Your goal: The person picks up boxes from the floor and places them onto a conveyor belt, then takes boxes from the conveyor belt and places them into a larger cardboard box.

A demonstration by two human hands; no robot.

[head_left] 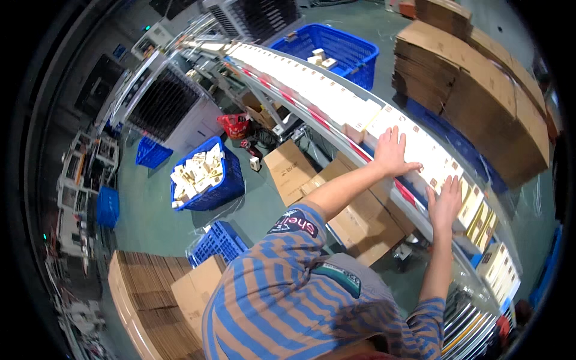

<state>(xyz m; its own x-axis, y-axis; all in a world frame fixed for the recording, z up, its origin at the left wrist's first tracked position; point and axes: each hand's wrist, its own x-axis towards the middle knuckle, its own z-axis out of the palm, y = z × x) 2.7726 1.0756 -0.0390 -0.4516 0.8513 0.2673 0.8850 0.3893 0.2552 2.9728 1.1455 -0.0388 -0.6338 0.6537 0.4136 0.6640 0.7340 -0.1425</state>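
Observation:
A long row of small white boxes (429, 147) runs along a narrow conveyor (270, 90). On top of the boxes, my left hand (393, 155) lies with fingers outstretched and thumb apart. Closer to me and to the right, my right hand (445, 205) also rests on them, its fingers spread. Neither hand is gripping anything. Past my right hand stand boxes with gold sides (480, 225). Another group of white boxes (500, 273) sits at the conveyor's near right end. Glare washes out the details of the far boxes.
A blue basket (231, 180) heaped with small boxes stands on the floor at left. Behind the conveyor is another blue basket (360, 57) holding a few boxes. Flattened cartons (474, 102) are stacked at right, more cartons (150, 300) at lower left. An open carton (366, 228) sits beneath the conveyor.

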